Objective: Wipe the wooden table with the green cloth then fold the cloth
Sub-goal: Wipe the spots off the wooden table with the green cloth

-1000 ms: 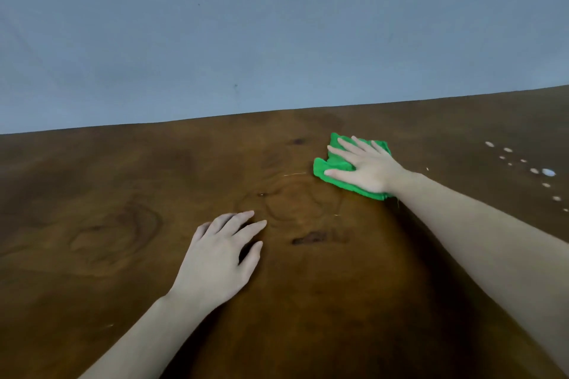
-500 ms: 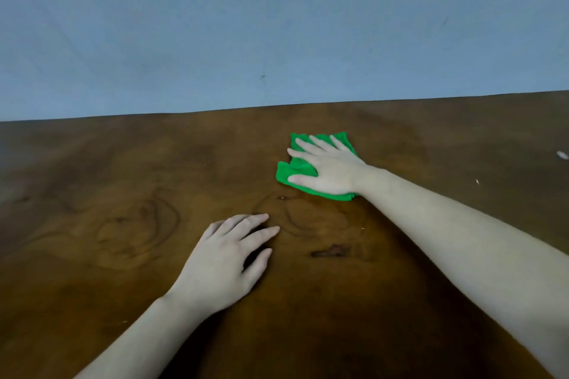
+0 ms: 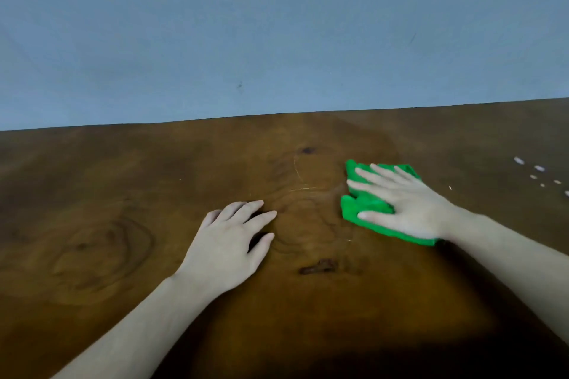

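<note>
1. We see a broad, dark brown wooden table with swirling grain and knots, filling the lower half of the head view

2. A bright green, bunched-up cloth lies flat on the table, right of centre and well short of the far edge

3. Our right hand lies palm down on top of the green cloth, fingers straight and spread wide, pressing it against the wood; nothing is pinched or curled round

4. The cloth shows between the spread fingers and sticks out past the thumb on the left and under the heel of the hand on the near side

5. Our left hand rests on the bare table, near the cloth but apart from it, to its left and slightly closer to us; its fingers are relaxed, slightly bent and fanned, and it holds nothing

6. A dark elongated knot mark sits in the wood between the two forearms, closer to us than both hands

7. A scatter of small white specks lies on the table near the right edge of the view, well apart from the cloth

8. A plain blue-grey wall rises behind the far edge of the table
</note>
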A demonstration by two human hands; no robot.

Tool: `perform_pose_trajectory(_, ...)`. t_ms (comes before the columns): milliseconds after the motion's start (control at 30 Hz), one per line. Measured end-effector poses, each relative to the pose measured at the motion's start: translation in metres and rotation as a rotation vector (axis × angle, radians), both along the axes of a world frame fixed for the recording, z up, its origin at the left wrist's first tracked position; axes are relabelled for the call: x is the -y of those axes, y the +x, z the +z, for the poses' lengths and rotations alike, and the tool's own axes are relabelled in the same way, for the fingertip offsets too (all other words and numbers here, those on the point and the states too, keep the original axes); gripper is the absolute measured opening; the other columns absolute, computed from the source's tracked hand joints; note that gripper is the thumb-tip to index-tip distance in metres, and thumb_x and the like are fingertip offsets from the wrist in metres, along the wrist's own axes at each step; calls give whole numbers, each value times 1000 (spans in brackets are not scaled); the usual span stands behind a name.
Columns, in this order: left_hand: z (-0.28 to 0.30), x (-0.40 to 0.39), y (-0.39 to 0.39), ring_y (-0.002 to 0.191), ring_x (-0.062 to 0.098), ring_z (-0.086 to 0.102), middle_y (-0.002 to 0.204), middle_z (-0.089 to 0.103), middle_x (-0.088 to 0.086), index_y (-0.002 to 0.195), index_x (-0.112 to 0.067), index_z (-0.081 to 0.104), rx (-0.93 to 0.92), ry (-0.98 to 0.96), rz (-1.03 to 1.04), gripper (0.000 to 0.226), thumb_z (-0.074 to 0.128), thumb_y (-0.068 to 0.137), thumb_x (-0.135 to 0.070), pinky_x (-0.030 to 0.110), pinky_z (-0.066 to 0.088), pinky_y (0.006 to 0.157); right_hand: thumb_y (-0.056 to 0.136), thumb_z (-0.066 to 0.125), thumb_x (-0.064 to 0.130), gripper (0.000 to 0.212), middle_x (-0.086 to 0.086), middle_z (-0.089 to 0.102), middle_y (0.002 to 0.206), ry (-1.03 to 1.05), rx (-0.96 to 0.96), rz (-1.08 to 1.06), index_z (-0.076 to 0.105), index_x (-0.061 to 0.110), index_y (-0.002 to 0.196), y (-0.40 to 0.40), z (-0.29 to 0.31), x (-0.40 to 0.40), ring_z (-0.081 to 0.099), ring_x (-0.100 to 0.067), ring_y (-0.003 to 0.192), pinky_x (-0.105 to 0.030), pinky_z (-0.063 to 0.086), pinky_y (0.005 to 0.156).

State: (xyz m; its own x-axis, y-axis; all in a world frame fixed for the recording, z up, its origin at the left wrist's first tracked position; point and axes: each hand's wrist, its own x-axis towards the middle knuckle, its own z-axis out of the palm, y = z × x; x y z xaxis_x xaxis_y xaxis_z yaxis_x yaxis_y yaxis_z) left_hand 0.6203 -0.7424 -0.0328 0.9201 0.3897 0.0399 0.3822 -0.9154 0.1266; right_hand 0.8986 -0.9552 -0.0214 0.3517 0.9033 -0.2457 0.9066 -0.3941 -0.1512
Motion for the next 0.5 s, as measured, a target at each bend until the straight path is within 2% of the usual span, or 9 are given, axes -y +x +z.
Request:
perform_pose_trajectory(133, 1, -4, 25, 144, 8, 24, 155, 32, -18, 145, -45, 35, -16, -20, 5, 59, 16, 93, -62, 35, 19, 117, 77, 7, 94, 86, 21, -1, 167, 40, 25, -218, 14, 56, 154, 65, -6, -27, -6, -6, 155, -42, -4, 126)
perform_pose_trajectory(300, -2, -8, 41, 143, 8, 26, 154, 34, -18, 144, -44, 38, 6, -18, 19, 52, 26, 95, -58, 36, 22, 116, 94, 17, 79, 73, 11, 0, 170, 41, 78, -461, 12, 47, 159, 102, -13, -102, -1, -18, 157, -54, 0, 125)
perform_pose_trajectory(400, -4, -8, 43, 141, 7, 30, 150, 38, -19, 140, -44, 44, 33, -25, 45, 49, 30, 95, -56, 36, 26, 114, 93, 16, 78, 77, 8, -5, 170, 43, 83, -410, 9, 42, 161, 82, -13, -152, -4, -22, 157, -58, -2, 123)
perform_pose_trajectory(500, -3, -8, 41, 139, 7, 34, 147, 42, -20, 137, -43, 49, 40, -23, 49, 48, 29, 94, -55, 34, 28, 113, 95, 16, 77, 75, 7, -5, 170, 65, 70, -185, 9, 42, 161, 44, -12, -187, -5, -22, 157, -59, -5, 123)
